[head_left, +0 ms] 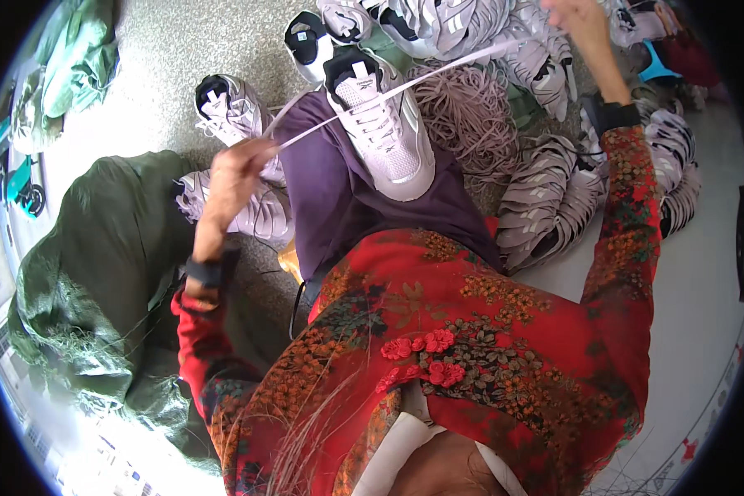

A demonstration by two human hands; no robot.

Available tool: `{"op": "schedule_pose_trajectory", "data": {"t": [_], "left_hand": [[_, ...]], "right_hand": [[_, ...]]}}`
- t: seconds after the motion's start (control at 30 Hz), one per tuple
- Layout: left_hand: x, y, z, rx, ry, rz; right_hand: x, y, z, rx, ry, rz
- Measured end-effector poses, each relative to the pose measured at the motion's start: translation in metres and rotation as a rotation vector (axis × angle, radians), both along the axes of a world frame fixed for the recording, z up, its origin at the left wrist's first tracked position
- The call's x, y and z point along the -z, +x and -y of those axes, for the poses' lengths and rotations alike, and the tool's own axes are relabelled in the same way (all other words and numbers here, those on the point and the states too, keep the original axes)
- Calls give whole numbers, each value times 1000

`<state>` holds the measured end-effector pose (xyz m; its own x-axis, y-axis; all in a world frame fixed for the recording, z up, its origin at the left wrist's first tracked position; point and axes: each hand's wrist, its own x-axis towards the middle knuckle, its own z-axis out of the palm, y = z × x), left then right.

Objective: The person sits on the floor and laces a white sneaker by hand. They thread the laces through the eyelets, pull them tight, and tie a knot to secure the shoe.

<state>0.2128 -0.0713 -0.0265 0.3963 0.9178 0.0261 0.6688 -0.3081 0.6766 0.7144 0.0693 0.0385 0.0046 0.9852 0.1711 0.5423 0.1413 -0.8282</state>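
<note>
A pale lilac sneaker point(398, 157) rests on my purple-trousered lap, toe toward me, with lacing across its tongue. A flat pale shoelace point(455, 63) is stretched slantwise above it. My left hand point(241, 165) pinches the lace left of the shoe, beside my knee. Raised far out at the upper right, my right hand point(577, 15) is closed at the lace's other end; the picture's top edge cuts part of it off. Another lace strand runs from near my left hand up toward the sneaker.
A heap of loose mauve laces point(469, 116) lies right of my knees. Stacked lilac shoe pieces point(550, 202) lie beside it, with more at the upper right. Other sneakers point(227, 103) sit on the left. A large dark green sack point(99, 256) slumps at the far left.
</note>
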Motion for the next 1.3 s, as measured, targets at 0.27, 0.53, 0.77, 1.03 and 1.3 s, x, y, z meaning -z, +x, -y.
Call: {"op": "schedule_pose_trajectory", "data": {"t": [0.27,0.53,0.77,1.03,1.3], "left_hand": [[-5,-120,98,-501,30,-274],[2,-123,123,-1092,-116,390],[-13,-92,95,-1133,-232,1665],[-16,-50,57,-980,-134,831],[37,56,2,-500,-192,442]], "right_hand": [[68,-124,68,-365,-146,131],[81,-164,75,-411,-3,220],[71,-170,69,-497,79,348],[67,-182,67,-526,178,561],[66,-202,62,-607,180,627]]}}
